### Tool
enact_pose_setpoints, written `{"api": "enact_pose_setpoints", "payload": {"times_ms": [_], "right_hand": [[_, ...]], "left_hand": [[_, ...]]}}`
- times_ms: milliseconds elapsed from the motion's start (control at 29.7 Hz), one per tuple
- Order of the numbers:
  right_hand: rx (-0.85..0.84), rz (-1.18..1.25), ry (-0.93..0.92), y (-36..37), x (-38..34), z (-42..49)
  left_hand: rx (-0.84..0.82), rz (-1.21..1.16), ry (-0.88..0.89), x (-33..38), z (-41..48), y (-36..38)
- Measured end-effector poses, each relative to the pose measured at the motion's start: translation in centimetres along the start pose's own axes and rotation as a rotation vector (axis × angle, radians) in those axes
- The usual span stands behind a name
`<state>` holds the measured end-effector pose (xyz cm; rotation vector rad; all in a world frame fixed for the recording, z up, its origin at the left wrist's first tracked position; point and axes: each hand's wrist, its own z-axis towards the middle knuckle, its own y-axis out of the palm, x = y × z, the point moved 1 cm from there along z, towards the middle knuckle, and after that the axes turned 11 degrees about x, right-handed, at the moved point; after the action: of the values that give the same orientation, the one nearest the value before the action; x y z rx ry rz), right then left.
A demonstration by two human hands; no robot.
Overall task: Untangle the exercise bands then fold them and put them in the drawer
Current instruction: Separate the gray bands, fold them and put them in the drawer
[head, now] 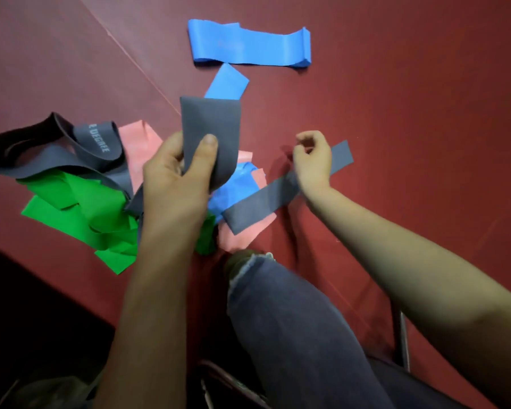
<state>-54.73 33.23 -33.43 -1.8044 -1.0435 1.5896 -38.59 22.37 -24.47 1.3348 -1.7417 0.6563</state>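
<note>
Clearly, the left hand (pixel 177 175) grips a smooth grey band (pixel 210 125), thumb pressed on its flat face. The right hand (pixel 311 160) curls over a grey strip (pixel 263 200); whether it pinches is unclear. One rubbery tangle holds green bands (pixel 80 202), pink bands (pixel 136 143) and grey ones on a red mat (pixel 410 98). One flat blue band (pixel 248 45) lies apart.

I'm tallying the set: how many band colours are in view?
4: blue band, folded at the far side, plus blue in the pile; grey band, gripped by the left hand; green band, pile's left; pink band, underneath. Others may be hidden.
</note>
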Motion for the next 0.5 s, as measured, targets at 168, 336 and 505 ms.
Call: {"api": "enact_pose_setpoints", "payload": {"times_ms": [168, 336, 505], "right_hand": [[0.099, -0.125, 0.185, -2.0, 4.2, 3.8], [0.111, -0.257, 0.349, -2.7, 6.1, 4.9], [0.168, -0.157, 0.597, -1.5, 6.5, 5.8]], "left_hand": [[-0.08, 0.055, -0.052, -0.4, -0.4, 2.1], [-0.209, 0.086, -0.11, -0.5, -2.2, 4.5], [-0.234, 0.08, -0.143, -0.6, -2.5, 5.0]]}}
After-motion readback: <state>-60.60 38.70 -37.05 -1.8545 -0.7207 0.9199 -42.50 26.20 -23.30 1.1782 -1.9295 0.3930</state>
